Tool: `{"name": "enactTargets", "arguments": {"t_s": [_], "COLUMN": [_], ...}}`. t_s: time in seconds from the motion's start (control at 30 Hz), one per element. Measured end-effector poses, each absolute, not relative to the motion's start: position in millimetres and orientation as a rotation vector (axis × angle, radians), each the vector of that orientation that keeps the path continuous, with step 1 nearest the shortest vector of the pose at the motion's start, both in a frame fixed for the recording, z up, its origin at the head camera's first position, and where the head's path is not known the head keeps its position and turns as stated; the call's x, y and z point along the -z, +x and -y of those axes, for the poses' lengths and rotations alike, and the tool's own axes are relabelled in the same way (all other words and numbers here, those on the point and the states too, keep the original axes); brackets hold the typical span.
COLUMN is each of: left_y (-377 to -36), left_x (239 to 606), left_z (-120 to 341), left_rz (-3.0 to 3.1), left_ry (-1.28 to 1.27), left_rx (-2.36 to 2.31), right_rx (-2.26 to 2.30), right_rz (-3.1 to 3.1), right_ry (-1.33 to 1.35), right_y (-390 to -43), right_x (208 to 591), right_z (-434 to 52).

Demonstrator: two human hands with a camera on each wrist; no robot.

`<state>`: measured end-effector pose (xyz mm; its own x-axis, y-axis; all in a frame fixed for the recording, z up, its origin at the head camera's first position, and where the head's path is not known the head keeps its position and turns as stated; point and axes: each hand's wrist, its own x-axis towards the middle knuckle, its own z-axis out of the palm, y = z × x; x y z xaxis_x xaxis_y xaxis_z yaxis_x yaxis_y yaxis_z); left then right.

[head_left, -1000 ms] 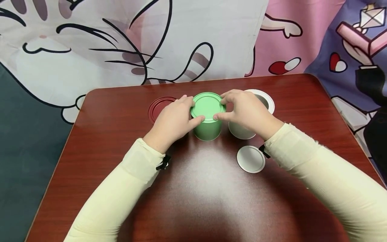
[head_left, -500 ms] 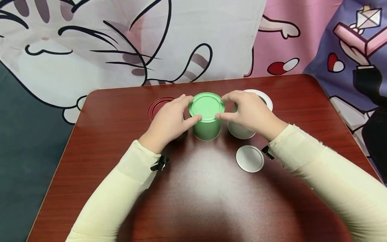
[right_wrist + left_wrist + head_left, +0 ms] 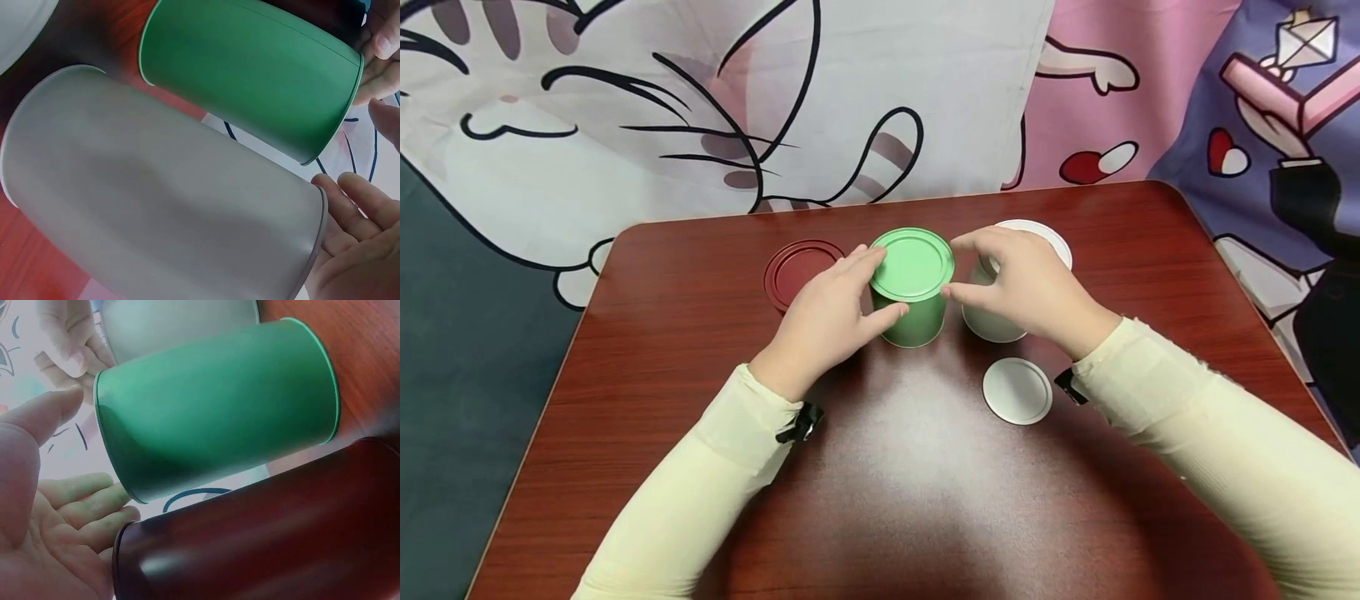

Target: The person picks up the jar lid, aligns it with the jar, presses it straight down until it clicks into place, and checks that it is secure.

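Green tin (image 3: 912, 287) standing upright toward the far edge of the table (image 3: 647, 433), about midway between the left and right edges. Green lid (image 3: 912, 264) seated flat on top, level all round as far as the head view shows; no gap seen at the rim. Judged closed or all but closed; whether pressed fully home cannot be told.

Left hand (image 3: 829, 321) at the tin's left side, thumb and forefinger curled toward the rim. Left wrist view shows fingers (image 3: 87, 509) relaxed and standing just off the green wall: loose, gripping nothing. Right hand (image 3: 1026, 287) at the tin's right side, thumb and forefinger bent close to the lid edge; contact not confirmed. Right wrist view shows fingers (image 3: 362, 206) loosely curled and apart from the green wall, palm hollow, nothing grasped.

White tin (image 3: 1000, 312) just beside the green one on its right, largely covered by the right hand; top rim visible behind the knuckles, seemingly open. White lid (image 3: 1017, 391) lying flat on the table nearer the near edge, apart from its tin. Judged left to do: white tin not yet capped.

Dark red tin (image 3: 262, 531) just left of the green one, mostly hidden under the left hand in the head view; dark red lid (image 3: 796, 271) in view beyond it; on or off the tin not determinable.

Cartoon-print cloth (image 3: 715, 100) hanging behind the far edge.
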<state>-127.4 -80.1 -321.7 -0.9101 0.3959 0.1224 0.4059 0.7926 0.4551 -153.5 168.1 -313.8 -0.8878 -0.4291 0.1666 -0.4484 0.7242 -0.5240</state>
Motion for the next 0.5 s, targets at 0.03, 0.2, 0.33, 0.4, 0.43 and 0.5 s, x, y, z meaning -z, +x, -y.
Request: {"name": "enactTargets", "arguments": {"t_s": [0.03,0.2,0.33,0.4,0.43,0.5], "left_y": [-126,-121,-116,-113,-112,-110], "left_x": [322,324,327,328,329,330], "left_z": [80,81,81,81,81,81], "left_rz": [2.953,2.933,2.894,2.870,2.859,2.842], "left_ry": [-0.655,-0.629,-0.624,-0.631,-0.636,-0.643], "left_rx": [0.757,0.786,0.829,0.847,0.854,0.860], "right_rx": [-0.895,-0.901,-0.900,-0.902,-0.904,-0.901], "right_rz": [2.874,2.810,2.785,2.776,2.775,2.768], "right_ry": [0.732,0.731,0.733,0.728,0.722,0.714], "right_y": [-152,-144,-136,-133,-132,-129], "right_x": [315,319,322,322,322,323], "right_z": [-169,-174,-176,-176,-177,-177]}}
